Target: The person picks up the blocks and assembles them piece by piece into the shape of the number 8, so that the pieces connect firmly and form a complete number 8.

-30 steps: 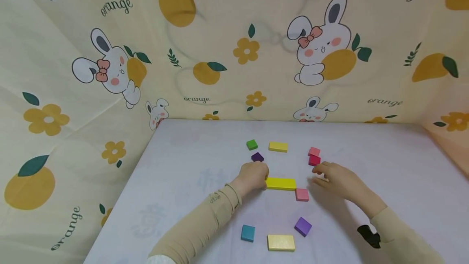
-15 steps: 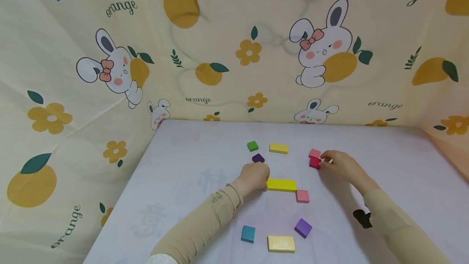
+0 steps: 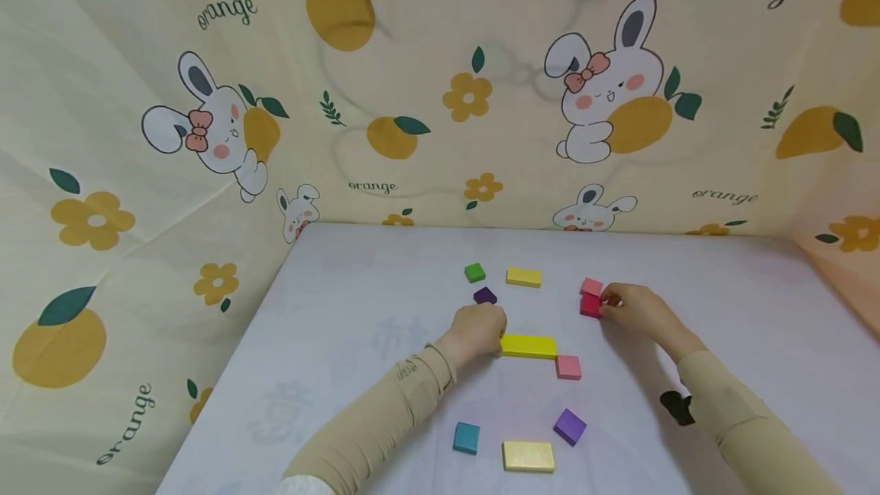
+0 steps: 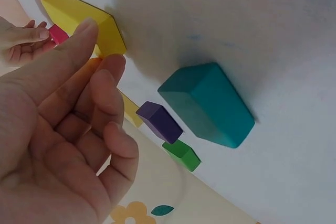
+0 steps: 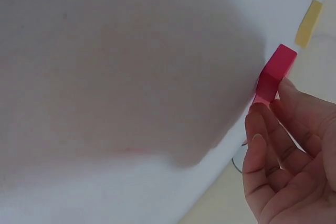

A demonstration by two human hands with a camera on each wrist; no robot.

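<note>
My left hand [image 3: 476, 331] is at the left end of a long yellow block [image 3: 528, 346] lying on the table. In the left wrist view, thumb and forefinger pinch the end of that block, and the other fingers are curled. A teal block [image 4: 207, 106] sits close by in that view. To the right, my right hand [image 3: 639, 315] pinches a crimson block [image 5: 277, 72] between thumb and fingertips. That block touches a lighter pink block [image 3: 591, 286] just behind it. Another pink block [image 3: 568, 367] adjoins the long yellow block's right end.
Beyond the left hand lie a dark purple block [image 3: 484, 296], a green block [image 3: 475, 273] and a pale yellow block [image 3: 524, 277]. Nearer are a blue-teal block [image 3: 466, 438], a cream block [image 3: 528, 456] and a violet block [image 3: 570, 427]. A patterned cloth [image 3: 412, 82] stands behind the table.
My right hand has moved slightly away from me to the crimson block and has taken hold of it. The left hand stays at the long yellow block. The head view has shifted a little.
</note>
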